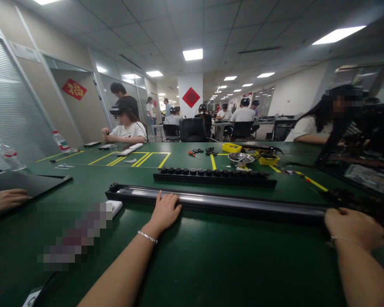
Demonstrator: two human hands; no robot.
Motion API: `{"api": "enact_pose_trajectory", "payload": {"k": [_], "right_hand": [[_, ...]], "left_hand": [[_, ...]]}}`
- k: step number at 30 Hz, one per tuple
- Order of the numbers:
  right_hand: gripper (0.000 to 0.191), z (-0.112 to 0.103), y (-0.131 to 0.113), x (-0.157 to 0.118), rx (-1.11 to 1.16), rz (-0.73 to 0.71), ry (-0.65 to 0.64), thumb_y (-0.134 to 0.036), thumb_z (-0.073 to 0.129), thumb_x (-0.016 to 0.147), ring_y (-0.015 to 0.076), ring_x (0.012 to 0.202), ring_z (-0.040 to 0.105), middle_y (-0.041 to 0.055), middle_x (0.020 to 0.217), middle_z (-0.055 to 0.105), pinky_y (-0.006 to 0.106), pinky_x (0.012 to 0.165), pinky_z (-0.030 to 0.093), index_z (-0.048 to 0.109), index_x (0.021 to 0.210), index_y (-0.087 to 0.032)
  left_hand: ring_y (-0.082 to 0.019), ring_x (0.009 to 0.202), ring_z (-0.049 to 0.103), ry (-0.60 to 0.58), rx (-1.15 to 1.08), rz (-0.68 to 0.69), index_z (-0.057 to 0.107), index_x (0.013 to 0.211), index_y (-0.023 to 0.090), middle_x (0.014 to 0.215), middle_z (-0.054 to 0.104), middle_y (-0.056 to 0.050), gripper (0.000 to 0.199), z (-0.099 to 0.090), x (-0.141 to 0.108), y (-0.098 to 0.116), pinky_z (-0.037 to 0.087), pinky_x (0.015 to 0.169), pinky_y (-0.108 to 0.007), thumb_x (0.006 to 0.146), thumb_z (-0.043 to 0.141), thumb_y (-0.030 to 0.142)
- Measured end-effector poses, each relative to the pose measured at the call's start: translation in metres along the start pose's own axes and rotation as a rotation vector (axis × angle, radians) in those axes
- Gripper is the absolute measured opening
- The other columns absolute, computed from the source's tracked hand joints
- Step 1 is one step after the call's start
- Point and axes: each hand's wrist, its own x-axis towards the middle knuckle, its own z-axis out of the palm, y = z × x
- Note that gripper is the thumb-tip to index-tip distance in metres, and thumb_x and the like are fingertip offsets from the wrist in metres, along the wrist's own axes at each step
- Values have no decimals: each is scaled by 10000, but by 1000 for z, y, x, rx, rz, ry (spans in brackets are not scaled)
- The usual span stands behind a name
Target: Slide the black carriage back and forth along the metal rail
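A long black bar (243, 204) with a glossy, reflective strip along its top lies across the green table in front of me. My left hand (166, 209) grips its near edge left of the middle, fingers bent over the rim. At the bar's right end is my right hand (352, 226), closed and slightly blurred; whatever its fingers hold is hidden. Just behind lies a shorter black rail (214, 177), parallel to the bar, topped by a row of round black parts.
Another person's hand (8, 200) rests by a dark panel (48, 182) at left. A pixelated white-ended object (115, 207) lies nearby. Farther back are a metal bowl (240, 159), yellow trays (232, 147) and a screwdriver (193, 154). A dark frame (348, 140) stands at right.
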Motion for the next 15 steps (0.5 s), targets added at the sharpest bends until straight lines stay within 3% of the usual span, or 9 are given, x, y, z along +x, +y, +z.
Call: {"api": "enact_pose_trajectory", "payload": {"k": [2,5,8,11,15], "right_hand": [[469,2,-5,-9,21,-174,108,-388,320,799,369,1210,405,109,1285,513,520,945,356,567,1177,-263],[477,9,-24,-28,24,-530,162,-300,276,831,277,1208,430,125,1244,549,417,1016,330,568,1177,-149],[472,16,-46,-52,-28,-766,8,-307,343,820,258,1231,409,138,1262,549,422,1022,316,575,1175,-98],[441,19,-58,-68,-108,-772,-149,-324,297,847,230,1182,468,52,1232,590,475,1022,289,623,1121,-209],[467,16,-62,-73,-132,-774,-214,-359,270,859,227,1153,495,49,1205,610,445,990,328,644,1091,-201]], "left_hand": [[-195,1023,544,18,-21,-9,571,927,242,982,639,-16,154,-1,1,2,158,1108,-486,834,461,297],[-206,1088,519,75,-66,-26,579,986,255,1063,623,-21,200,-5,1,5,188,1115,-453,806,505,302],[-218,1241,403,146,-60,-95,552,1106,251,1236,552,-42,301,-12,2,4,179,1133,-403,814,504,307],[-279,1354,228,184,-27,-238,454,1261,184,1416,377,-115,430,-20,4,-6,153,1123,-484,854,437,322],[-396,1363,146,135,19,-477,337,1356,121,1484,218,-200,579,-39,14,-43,209,1035,-616,863,413,416]]}}
